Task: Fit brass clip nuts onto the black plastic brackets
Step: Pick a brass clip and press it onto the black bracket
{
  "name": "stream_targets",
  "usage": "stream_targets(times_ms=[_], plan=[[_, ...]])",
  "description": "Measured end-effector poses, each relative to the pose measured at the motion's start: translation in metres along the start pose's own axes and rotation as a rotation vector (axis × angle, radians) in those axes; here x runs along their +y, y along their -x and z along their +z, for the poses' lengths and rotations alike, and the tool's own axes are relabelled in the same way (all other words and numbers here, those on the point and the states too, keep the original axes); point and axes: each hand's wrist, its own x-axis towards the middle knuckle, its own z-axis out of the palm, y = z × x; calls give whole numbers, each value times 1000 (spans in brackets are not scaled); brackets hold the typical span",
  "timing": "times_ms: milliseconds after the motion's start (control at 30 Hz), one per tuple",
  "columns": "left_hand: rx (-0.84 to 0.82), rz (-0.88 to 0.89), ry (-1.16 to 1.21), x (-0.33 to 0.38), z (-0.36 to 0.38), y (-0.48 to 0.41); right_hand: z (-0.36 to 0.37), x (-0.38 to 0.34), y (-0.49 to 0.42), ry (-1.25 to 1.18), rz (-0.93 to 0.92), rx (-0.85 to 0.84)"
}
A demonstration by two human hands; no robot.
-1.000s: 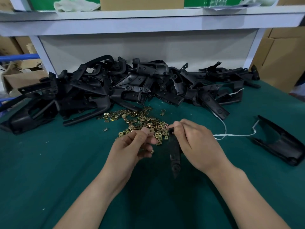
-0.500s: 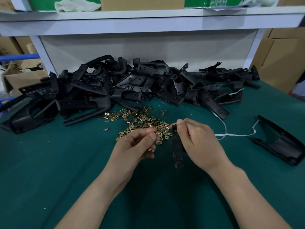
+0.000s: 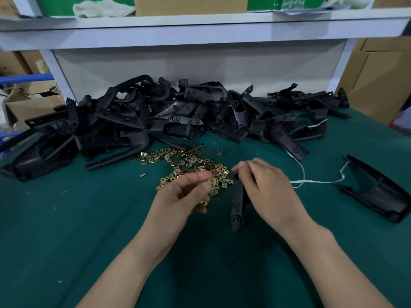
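My right hand (image 3: 265, 191) grips the upper end of a narrow black plastic bracket (image 3: 236, 204), which hangs down toward the green table. My left hand (image 3: 183, 195) is just to its left and pinches a brass clip nut (image 3: 212, 181) between thumb and forefinger; another nut (image 3: 203, 202) shows under its curled fingers. A loose heap of brass clip nuts (image 3: 189, 162) lies on the table right behind both hands. A big pile of black brackets (image 3: 169, 121) stretches along the back.
A single large black bracket (image 3: 378, 192) lies at the right on the green table cover (image 3: 66, 230). A white strap (image 3: 311, 181) curls between it and my right hand. A white shelf frame (image 3: 200, 25) overhangs the back; cardboard boxes (image 3: 378, 74) stand at the right.
Both hands have drifted slightly apart and the bracket has been lifted a little. The left hand's pinched nut has moved away from the bracket's top end.
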Motion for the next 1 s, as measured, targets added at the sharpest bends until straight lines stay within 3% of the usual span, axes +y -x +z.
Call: stream_targets(times_ms=[167, 433, 1000], plan=[[-10, -45, 45, 1, 5, 2, 4, -4, 4, -69, -91, 70], [-57, -172, 286, -3, 20, 5, 11, -5, 4, -101, -109, 42], [-65, -168, 310, -4, 23, 4, 11, -5, 3, -105, -93, 25]])
